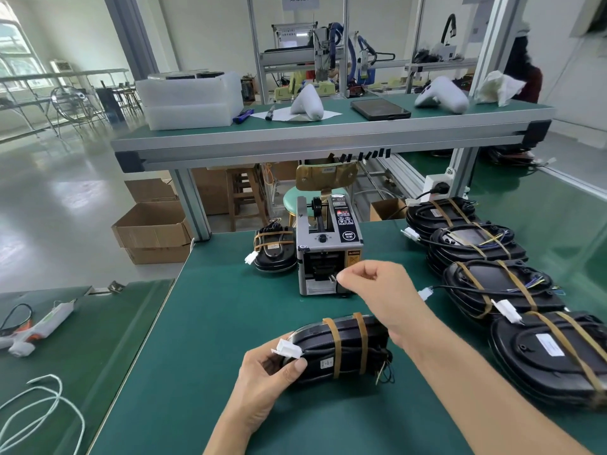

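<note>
My left hand (262, 382) was nearest to me. Its thumb and fingers were curled round the near end of a black oval part (341, 349), just under a small white plug (289, 348). The part lay on the green table mat (203, 323), right in front of me. It looked like hard, smooth plastic. A black cord was wound round it, and two tan bands of tape went across it.

My right hand (371, 284) reached over the far end of that part. Its fingers were curled, and the thumb and first finger were pressed tip to tip at the mouth of the tape machine (328, 251). I could not tell if a bit of tape was between them. The machine was a grey metal box with a black knob, and it hid the table behind it.

On my right, four more black parts (499, 290) lay in a row, each with tan bands and a white plug. They crowded that side of the mat. One more black part (274, 249) sat close by the machine's left side.

On the low table to my left lay a white tool (36, 326) and a thin, curly white cord (42, 399).

Farther off, brown cardboard boxes (151, 224) stood on the shiny floor. The high shelf (328, 133) held cloudy plastic boxes (190, 100), a flat dark tablet (379, 109) and round white shapes (441, 93).
</note>
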Demonstrator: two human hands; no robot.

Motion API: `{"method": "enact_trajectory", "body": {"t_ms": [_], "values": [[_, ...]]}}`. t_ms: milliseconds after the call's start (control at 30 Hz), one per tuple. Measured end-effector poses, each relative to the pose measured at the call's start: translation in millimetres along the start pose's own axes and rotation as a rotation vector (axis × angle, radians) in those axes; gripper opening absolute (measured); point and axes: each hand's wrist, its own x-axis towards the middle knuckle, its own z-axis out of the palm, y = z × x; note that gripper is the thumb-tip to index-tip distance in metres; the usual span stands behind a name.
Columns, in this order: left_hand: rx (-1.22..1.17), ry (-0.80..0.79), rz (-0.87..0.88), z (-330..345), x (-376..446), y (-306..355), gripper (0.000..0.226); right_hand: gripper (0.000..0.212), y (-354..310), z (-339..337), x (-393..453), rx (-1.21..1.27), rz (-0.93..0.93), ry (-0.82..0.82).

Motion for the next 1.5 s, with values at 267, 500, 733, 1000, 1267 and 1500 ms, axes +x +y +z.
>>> {"method": "enact_trajectory", "body": {"t_ms": [267, 500, 733, 1000, 1267, 1500], "values": [[-0.012, -0.005, 0.02, 4.3, -5.2, 4.2, 0.047, 0.017, 27.3, 31.4, -54.2, -0.395, -0.079, 0.042], [-0.022, -0.004, 0.023, 2.5, -5.0, 2.4, 0.042, 0.024, 32.5, 42.3, -60.1, -0.398, -0.064, 0.1], [-0.023, -0.021, 0.019, 2.4, -4.8, 3.4, 0.047, 0.024, 34.4, 45.6, -62.2, -0.46, -0.078, 0.126], [-0.008, -0.018, 0.031, 0.5, -3.2, -0.3, 0.041, 0.021, 32.8, 46.0, -63.1, -0.459, -0.08, 0.144], [0.005, -0.012, 0.032, 2.4, -4.4, 2.1, 0.04, 0.02, 32.5, 47.2, -63.0, -0.467, -0.078, 0.155], [0.03, 0.011, 0.028, 1.7, -4.5, 1.9, 0.046, 0.02, 34.9, 49.5, -60.8, -0.488, -0.081, 0.164]]}}
